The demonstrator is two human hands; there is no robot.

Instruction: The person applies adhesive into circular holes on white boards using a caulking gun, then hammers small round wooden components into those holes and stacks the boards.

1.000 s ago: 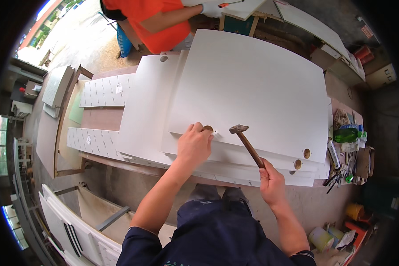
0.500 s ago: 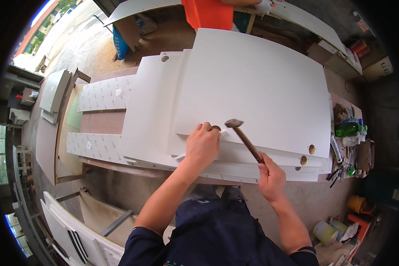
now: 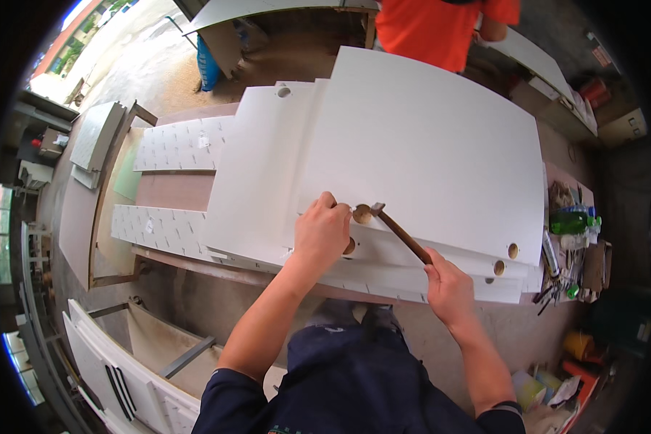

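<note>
My right hand (image 3: pixel 450 288) is wrapped round the wooden handle of a hammer (image 3: pixel 403 237). The hammer's head sits beside a round hole (image 3: pixel 362 214) near the front edge of the top white panel (image 3: pixel 427 145). Just left of that hole, my left hand (image 3: pixel 321 230) is closed in a pinch on the panel's front corner. Whatever its fingertips grip is too small and too covered to name. Below my left fingers, another round hole (image 3: pixel 350 246) shows in the panel underneath. More holes, such as one at the right corner (image 3: pixel 513 250), line the stacked panels.
Tools and bottles, one a green bottle (image 3: pixel 568 223), crowd the bench's right end. Printed white strips (image 3: pixel 159 223) lie at the left. A person in an orange shirt (image 3: pixel 427 32) stands beyond the stack. A white cabinet (image 3: pixel 123 369) is at lower left, buckets (image 3: pixel 529 390) at lower right.
The hammer's head has turned and come down slightly, next to the hole. My left hand has shifted a little left, uncovering that hole. The person in orange appears farther right.
</note>
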